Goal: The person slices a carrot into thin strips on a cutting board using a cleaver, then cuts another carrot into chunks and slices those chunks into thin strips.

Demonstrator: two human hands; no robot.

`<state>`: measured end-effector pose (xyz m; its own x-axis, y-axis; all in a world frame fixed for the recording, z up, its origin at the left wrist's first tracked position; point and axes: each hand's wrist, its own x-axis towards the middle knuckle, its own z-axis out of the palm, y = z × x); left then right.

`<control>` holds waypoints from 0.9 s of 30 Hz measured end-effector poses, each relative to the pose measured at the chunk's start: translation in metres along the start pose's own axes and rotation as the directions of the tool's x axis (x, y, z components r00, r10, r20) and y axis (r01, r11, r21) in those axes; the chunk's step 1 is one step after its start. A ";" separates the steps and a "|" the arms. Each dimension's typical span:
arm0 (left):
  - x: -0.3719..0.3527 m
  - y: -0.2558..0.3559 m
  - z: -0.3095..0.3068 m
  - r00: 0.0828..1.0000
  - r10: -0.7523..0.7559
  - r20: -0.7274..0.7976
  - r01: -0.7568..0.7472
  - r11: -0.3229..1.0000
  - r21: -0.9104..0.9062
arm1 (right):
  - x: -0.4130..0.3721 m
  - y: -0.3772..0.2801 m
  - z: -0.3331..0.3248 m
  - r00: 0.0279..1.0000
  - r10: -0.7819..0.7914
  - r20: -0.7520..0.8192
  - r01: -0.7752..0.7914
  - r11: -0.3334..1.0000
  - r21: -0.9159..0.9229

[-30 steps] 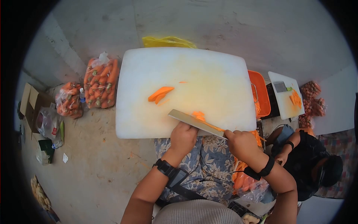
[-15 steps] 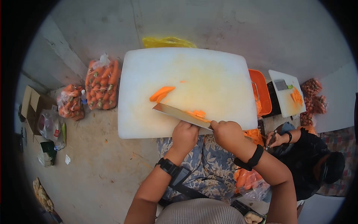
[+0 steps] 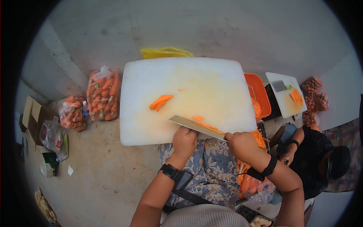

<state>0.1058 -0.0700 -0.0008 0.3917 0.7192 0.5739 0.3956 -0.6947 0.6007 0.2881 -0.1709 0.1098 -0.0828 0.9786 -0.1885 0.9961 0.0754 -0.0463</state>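
My right hand [image 3: 242, 144] is closed around the handle of a cleaver [image 3: 196, 126], at the near right edge of a white cutting board [image 3: 143, 79]. The blade slants up to the left across the board, carrot strips [image 3: 207, 126] lying along its far side. Against the near side of the blade rests my left hand [image 3: 184, 141], curled closed, with its fingertips hidden. Carrot slices [image 3: 161, 102] lie farther left on the board, and a small carrot scrap [image 3: 181, 90] sits beyond them.
Bags of carrots [image 3: 103, 94] stand left of the board beside a cardboard box [image 3: 32, 117]. On the right are an orange bin [image 3: 262, 92] and a second board [image 3: 289, 108] with another cleaver [image 3: 280, 86]. A co-worker [image 3: 315, 159] sits at lower right.
The cleaver and my right hand have shifted right relative to the board. Carrot strips still lie along the blade. My view has shifted slightly, and the co-worker's hand has moved lower.
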 end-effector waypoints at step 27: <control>-0.002 0.000 0.000 1.000 0.006 0.028 -0.007 1.000 0.022 | 0.001 -0.004 0.002 0.998 -0.006 -0.059 0.006 1.000 0.008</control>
<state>0.1048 -0.0711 -0.0020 0.4173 0.7143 0.5618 0.4109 -0.6997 0.5844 0.2837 -0.1702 0.1077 -0.0865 0.9878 -0.1297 0.9953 0.0799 -0.0556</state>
